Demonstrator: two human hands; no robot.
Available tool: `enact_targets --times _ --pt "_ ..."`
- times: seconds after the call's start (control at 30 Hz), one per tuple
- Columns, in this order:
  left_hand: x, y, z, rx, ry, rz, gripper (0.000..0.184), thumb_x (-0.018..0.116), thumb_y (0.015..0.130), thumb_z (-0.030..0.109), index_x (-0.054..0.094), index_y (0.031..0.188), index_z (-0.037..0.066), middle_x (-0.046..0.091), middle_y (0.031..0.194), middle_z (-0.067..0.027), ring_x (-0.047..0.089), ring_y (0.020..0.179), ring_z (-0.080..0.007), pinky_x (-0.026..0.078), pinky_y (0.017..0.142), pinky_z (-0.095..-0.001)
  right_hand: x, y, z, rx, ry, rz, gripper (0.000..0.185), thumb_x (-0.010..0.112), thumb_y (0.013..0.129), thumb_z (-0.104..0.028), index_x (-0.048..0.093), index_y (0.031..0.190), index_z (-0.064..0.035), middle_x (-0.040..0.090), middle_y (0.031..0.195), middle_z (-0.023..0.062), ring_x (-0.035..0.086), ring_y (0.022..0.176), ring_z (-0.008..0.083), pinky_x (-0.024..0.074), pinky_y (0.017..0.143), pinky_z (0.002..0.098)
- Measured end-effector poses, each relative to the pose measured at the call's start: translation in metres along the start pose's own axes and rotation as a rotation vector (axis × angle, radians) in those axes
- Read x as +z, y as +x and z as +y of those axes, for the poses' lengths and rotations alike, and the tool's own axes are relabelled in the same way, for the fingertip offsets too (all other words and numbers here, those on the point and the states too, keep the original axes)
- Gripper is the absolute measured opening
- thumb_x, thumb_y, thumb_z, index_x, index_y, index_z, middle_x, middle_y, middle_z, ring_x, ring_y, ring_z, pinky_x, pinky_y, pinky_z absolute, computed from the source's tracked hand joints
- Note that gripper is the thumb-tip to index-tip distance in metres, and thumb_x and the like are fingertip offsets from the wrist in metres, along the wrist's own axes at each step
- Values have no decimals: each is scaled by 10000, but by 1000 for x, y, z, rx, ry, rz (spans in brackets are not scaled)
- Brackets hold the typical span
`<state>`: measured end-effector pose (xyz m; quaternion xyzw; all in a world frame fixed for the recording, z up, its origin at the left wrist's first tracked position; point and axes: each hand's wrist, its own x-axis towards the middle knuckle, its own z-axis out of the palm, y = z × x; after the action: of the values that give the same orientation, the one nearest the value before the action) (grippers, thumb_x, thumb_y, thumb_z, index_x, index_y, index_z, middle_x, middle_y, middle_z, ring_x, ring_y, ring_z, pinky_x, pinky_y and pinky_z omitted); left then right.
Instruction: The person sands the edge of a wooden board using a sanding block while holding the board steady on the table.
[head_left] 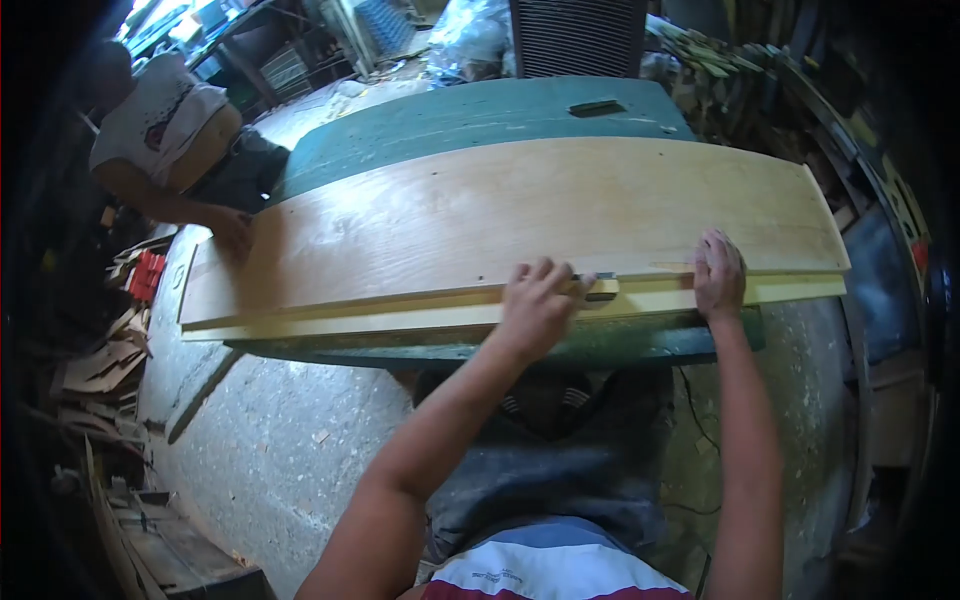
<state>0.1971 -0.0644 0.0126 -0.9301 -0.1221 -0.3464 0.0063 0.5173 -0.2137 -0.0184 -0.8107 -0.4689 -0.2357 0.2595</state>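
Wooden panel (520, 215) | left hand (538, 308), right hand (719, 275) | both at near edge

Opens wide beyond the left hand (540, 308) and the right hand (721, 276), across the wooden panel (400, 215). Narrows between them at the small yellow tool (602, 290), against the left fingers. Closes off, well left of the left hand, at another person's hand (232, 228). Meets a dark flat piece (597, 108) farther beyond, on the green table (440, 118).
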Motion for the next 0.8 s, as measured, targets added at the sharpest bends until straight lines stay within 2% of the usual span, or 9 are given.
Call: enact_targets --times 0.07,0.17,0.2,0.23,0.3,0.47,0.6,0.7,0.8 --pt "-19 -19 -28 -20 16 -12 316 711 839 194 807 1140 189 647 1025 16 621 1006 -187 448 857 -404 0 -1 -1 -29 53 29 360 580 1013 -301 666 1249 -42 666 1351 173 584 1316 378 427 1131 489" --pt "-80 -72 -95 -60 74 25 304 860 720 172 835 1020 222 659 866 38 632 824 -166 459 786 -414 -1 -12 -8 65 19 -56 402 592 999 -346 660 1242 -33 664 1342 194 586 1303 394 422 1135 493" --pt "-100 -85 -111 -62 125 -7 384 895 659 204 826 1037 209 652 862 24 627 810 -193 474 766 -416 1 -7 -8 106 -41 -112 418 597 994 -363 658 1235 -27 665 1335 201 590 1294 398 420 1136 498" --pt "-121 -98 -127 -61 176 -39 472 929 598 236 816 1055 196 645 857 11 622 797 -220 489 746 -417 3 -1 -8 51 -13 4 430 600 991 -377 657 1229 -24 666 1327 203 590 1292 396 417 1137 503" --pt "-123 -140 -166 -153 96 -21 439 894 615 163 795 1043 154 642 913 -46 604 830 -260 508 764 -433 -2 -1 -20 6 8 67 444 585 1002 -404 658 1219 -23 671 1315 197 583 1299 383 403 1144 509" --pt "-51 -63 -88 30 16 29 461 864 653 139 778 1106 148 611 940 -46 604 868 -260 470 743 -429 -7 1 -20 15 34 57 423 535 1037 -385 668 1218 -26 671 1329 184 576 1310 373 391 1153 496" --pt "26 5 2 67 -5 37 416 717 795 152 758 1209 156 622 1017 -71 607 983 -270 462 764 -435 2 1 -12 81 147 89 378 495 1062 -339 698 1186 -44 693 1308 162 589 1303 357 397 1143 481" --pt "55 55 63 -17 -29 -35 425 670 843 171 725 1264 144 620 1117 -102 581 1104 -286 453 876 -457 6 2 -2 88 245 118 363 484 1069 -323 713 1156 -54 714 1269 162 617 1268 361 421 1119 471" --pt "51 57 65 -49 -136 -87 421 682 845 190 734 1262 153 616 1100 -101 576 1096 -282 447 885 -456 -1 4 2 -6 200 83 350 500 1061 -315 715 1145 -53 722 1238 176 639 1225 379 448 1092 469"
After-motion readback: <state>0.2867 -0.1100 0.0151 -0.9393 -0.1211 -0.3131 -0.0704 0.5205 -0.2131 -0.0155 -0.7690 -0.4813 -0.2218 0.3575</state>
